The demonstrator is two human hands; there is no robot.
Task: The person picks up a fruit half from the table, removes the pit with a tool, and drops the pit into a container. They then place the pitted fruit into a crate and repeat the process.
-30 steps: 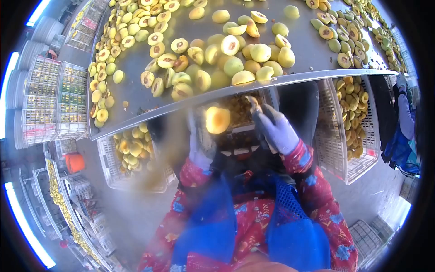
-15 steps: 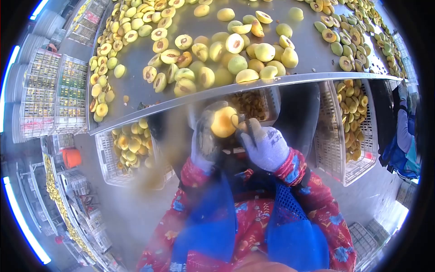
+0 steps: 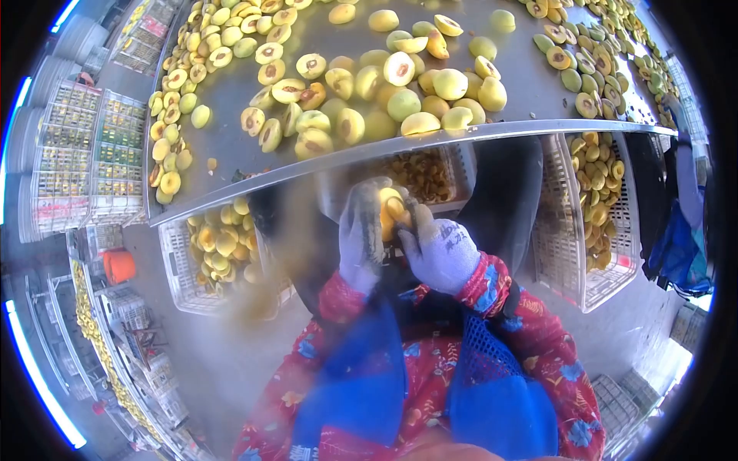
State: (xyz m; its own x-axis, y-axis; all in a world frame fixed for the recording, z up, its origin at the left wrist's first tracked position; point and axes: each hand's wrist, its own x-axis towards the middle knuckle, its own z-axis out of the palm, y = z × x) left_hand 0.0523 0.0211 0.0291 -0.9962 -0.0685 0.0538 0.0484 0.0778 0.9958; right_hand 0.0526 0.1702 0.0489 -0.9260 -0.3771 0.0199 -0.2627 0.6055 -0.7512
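Observation:
My left hand (image 3: 360, 234), in a pale glove with dark, dirty fingers, is wrapped round a yellow peach half (image 3: 390, 209) just below the table edge. Close against it is my right hand (image 3: 444, 250), gloved in pale lilac with dark writing on the back. Its thumb and fingers are closed on a small loop-ended tool, mostly hidden, whose curved end lies at the fruit's cut face. Behind both hands, under the table, stands a crate (image 3: 461, 173) holding brownish bits of fruit. Halved peaches (image 3: 400, 69), some with brown pits, lie on the metal table (image 3: 223, 157) above.
A white crate of peach halves (image 3: 179, 265) stands at left, another crate (image 3: 557, 230) at right. The table's raised metal rim (image 3: 330, 165) runs just beyond my hands. Stacked crates (image 3: 61, 161) and an orange bucket (image 3: 118, 266) are farther left. Another person's sleeve (image 3: 688, 177) shows at far right.
My left hand has turned and closed further round the peach half, so less of it shows. My right hand has shifted slightly left and down, its tool now over the cut face.

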